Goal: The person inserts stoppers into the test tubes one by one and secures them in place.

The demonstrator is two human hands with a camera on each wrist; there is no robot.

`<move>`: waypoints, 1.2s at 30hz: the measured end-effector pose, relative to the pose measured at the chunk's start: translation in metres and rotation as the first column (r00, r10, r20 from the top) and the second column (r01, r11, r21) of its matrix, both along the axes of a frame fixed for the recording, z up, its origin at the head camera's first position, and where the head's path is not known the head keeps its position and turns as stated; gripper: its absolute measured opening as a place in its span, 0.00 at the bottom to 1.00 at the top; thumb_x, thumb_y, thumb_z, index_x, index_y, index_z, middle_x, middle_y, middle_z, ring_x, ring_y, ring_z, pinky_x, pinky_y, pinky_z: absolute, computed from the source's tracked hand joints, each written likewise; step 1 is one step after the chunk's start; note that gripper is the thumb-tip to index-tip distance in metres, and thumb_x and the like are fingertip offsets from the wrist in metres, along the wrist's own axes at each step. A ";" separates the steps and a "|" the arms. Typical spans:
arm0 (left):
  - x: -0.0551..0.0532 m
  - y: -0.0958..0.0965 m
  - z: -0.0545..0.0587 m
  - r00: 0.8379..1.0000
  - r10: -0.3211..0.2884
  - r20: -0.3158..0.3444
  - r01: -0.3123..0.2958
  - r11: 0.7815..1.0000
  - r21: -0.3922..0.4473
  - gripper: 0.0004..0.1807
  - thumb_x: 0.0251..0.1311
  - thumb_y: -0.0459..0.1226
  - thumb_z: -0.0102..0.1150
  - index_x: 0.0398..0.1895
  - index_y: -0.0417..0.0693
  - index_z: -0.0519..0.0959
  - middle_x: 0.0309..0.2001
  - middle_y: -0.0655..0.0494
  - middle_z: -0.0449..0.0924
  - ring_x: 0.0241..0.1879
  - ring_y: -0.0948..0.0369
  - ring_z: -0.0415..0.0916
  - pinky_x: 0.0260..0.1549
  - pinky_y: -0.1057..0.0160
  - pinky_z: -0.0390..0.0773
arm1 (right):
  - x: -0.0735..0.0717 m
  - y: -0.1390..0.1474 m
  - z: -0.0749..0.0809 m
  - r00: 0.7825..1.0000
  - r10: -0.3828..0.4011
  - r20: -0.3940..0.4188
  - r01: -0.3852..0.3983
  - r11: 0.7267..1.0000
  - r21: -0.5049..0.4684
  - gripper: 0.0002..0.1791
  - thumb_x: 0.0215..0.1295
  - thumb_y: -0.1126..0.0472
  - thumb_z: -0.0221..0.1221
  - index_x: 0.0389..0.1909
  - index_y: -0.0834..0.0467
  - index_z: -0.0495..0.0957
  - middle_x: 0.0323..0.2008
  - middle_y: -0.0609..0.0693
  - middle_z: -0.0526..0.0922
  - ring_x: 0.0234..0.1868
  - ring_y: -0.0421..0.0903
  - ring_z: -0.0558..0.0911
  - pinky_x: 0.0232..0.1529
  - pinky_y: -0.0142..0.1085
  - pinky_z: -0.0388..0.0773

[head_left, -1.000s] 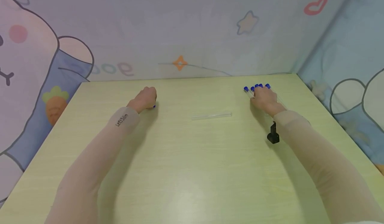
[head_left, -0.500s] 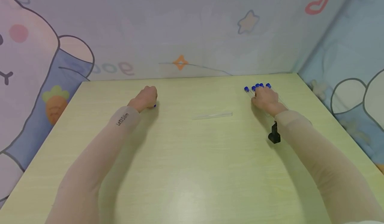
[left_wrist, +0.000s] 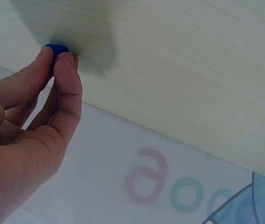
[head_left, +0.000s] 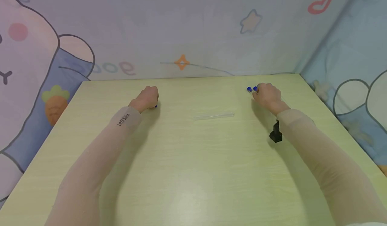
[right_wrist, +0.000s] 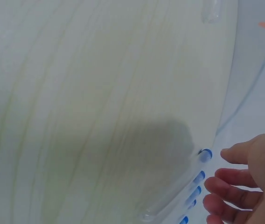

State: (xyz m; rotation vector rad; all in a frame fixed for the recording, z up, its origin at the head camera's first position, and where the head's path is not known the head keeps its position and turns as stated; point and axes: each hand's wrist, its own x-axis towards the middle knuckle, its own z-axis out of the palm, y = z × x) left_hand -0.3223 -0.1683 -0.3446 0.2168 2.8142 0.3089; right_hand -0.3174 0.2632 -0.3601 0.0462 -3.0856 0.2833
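At the far left of the table, my left hand [head_left: 146, 97] pinches a small blue cap [left_wrist: 57, 49] between thumb and fingertips, just above the wood. A clear test tube [head_left: 214, 116], with no blue cap seen on it, lies crosswise between the hands. My right hand [head_left: 267, 95] is over a group of blue-capped test tubes [right_wrist: 170, 199] at the far right. In the right wrist view its fingers are loosely bent and apart from the nearest tube, with nothing seen in them. The head view shows two blue caps beside that hand; the hand hides the others.
Pale wooden table [head_left: 181, 158] stretches beneath both arms. A printed cloth [head_left: 205, 27] stands along its back edge, and another stretch of cloth runs along the right side. A small black device [head_left: 275, 133] sits by the right wrist.
My right hand has shifted slightly away from me and now covers caps that showed beyond it earlier. The left hand, its blue cap and the loose tube stay put.
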 end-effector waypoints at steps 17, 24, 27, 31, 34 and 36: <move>0.000 0.001 0.001 1.000 0.012 0.012 -0.011 1.000 -0.010 0.16 0.60 0.22 0.43 0.51 0.31 0.71 0.50 0.37 0.71 0.36 0.53 0.67 0.35 0.59 0.70 | 0.002 -0.037 0.009 0.960 0.275 -0.050 -0.280 0.953 -0.120 0.17 0.70 0.56 0.54 0.47 0.67 0.78 0.37 0.63 0.83 0.34 0.54 0.80 0.38 0.47 0.76; -0.001 0.001 -0.002 1.000 -0.007 0.008 0.007 1.000 -0.020 0.15 0.62 0.23 0.42 0.51 0.31 0.70 0.50 0.36 0.71 0.36 0.53 0.67 0.35 0.59 0.70 | 0.005 -0.052 0.007 0.928 0.372 -0.026 -0.371 0.915 -0.159 0.23 0.69 0.53 0.56 0.54 0.67 0.74 0.37 0.61 0.81 0.35 0.53 0.79 0.39 0.46 0.75; -0.001 0.001 -0.001 1.000 -0.006 0.011 0.006 1.000 -0.021 0.15 0.62 0.23 0.42 0.52 0.31 0.69 0.51 0.36 0.71 0.37 0.52 0.67 0.35 0.59 0.70 | 0.006 -0.057 0.005 0.917 0.398 -0.005 -0.393 0.905 -0.163 0.25 0.68 0.51 0.57 0.57 0.66 0.72 0.37 0.59 0.81 0.33 0.51 0.78 0.38 0.44 0.75; -0.001 0.002 -0.001 1.000 -0.004 0.014 0.005 1.000 -0.024 0.15 0.63 0.23 0.42 0.53 0.31 0.69 0.53 0.35 0.70 0.39 0.52 0.67 0.37 0.58 0.71 | 0.008 -0.064 0.001 0.896 0.444 0.002 -0.437 0.882 -0.175 0.25 0.68 0.51 0.58 0.58 0.64 0.72 0.36 0.57 0.81 0.31 0.49 0.77 0.37 0.41 0.74; 0.000 0.002 0.000 1.000 0.000 0.013 0.000 1.000 -0.029 0.15 0.63 0.24 0.42 0.53 0.31 0.68 0.54 0.35 0.70 0.40 0.51 0.67 0.40 0.56 0.71 | 0.010 -0.069 -0.002 0.868 0.496 -0.006 -0.489 0.853 -0.181 0.26 0.67 0.50 0.59 0.58 0.63 0.73 0.34 0.55 0.81 0.30 0.48 0.76 0.36 0.39 0.73; 0.000 0.003 -0.001 1.000 0.005 0.011 -0.004 1.000 -0.030 0.15 0.63 0.24 0.41 0.53 0.31 0.68 0.54 0.35 0.70 0.41 0.51 0.67 0.41 0.55 0.72 | 0.012 -0.074 -0.003 0.849 0.528 -0.011 -0.521 0.833 -0.184 0.26 0.67 0.49 0.59 0.58 0.62 0.74 0.33 0.54 0.80 0.30 0.47 0.75 0.34 0.38 0.72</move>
